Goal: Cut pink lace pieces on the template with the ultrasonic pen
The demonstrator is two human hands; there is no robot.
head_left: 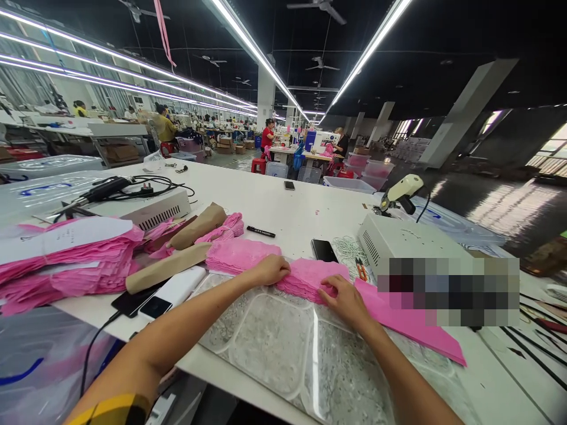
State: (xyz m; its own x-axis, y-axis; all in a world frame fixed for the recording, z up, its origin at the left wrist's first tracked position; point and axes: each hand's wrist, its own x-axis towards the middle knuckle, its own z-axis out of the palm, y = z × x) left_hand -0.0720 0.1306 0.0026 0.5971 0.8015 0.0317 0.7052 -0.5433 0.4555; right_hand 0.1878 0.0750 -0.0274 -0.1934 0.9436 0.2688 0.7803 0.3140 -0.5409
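Note:
A stack of pink fabric pieces [310, 271] lies on a grey marbled mat [270, 342] in front of me. My left hand [271, 270] is closed at the left end of this stack, its fingertips pinching the edge. At the right end, my right hand [344, 298] curls its thumb and fingers onto the layers. Another pink fabric stack [241, 254] sits just left, partly behind my left hand. A flat bright pink strip [411, 324] stretches away to the right of my right hand. How many layers each hand grips is hidden.
Beyond the stacks lie a black marker [261, 231], a phone [324, 250], tangled string [348, 249] and orange-handled snips [361, 268]. Metal boxes [416, 242] flank the table's right and left sides. A bundled pink pile [66, 254] and a power bank [177, 289] are left.

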